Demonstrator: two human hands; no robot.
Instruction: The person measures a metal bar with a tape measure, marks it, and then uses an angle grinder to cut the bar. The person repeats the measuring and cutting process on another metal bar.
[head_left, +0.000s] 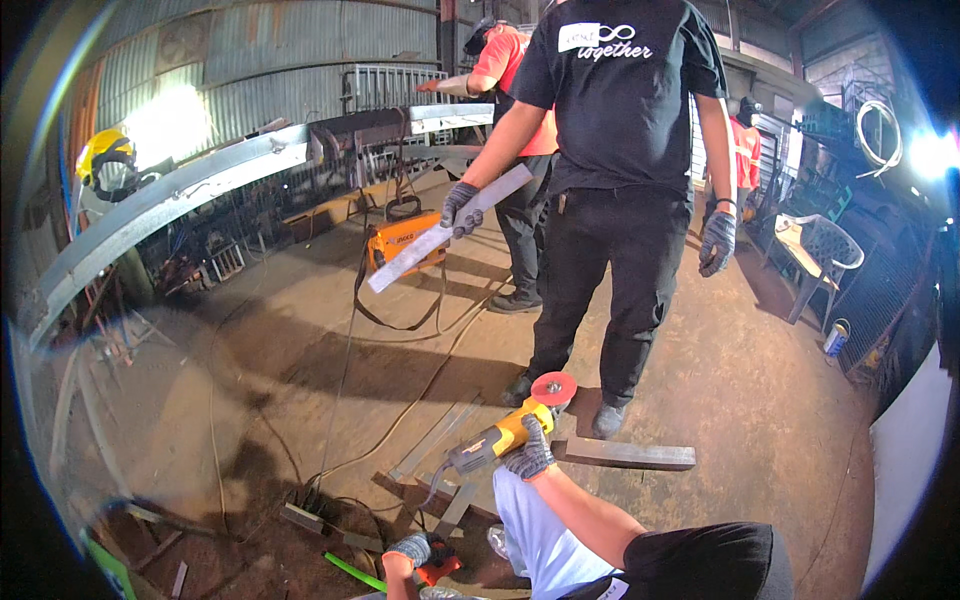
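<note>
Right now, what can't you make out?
Head view: part of the yellow grinder, covered by the right hand.
Head view: what the orange-red thing by the left hand is, too small.
Head view: the black-shirted person's head, cut off by the upper edge.

A yellow-and-grey angle grinder [497, 440] slants, red disc [556, 381] uppermost; a red-orange object [438, 572] shows lower left.

Orange-red thing [440, 573] at the left hand [412, 549], too small to tell apart.
</note>
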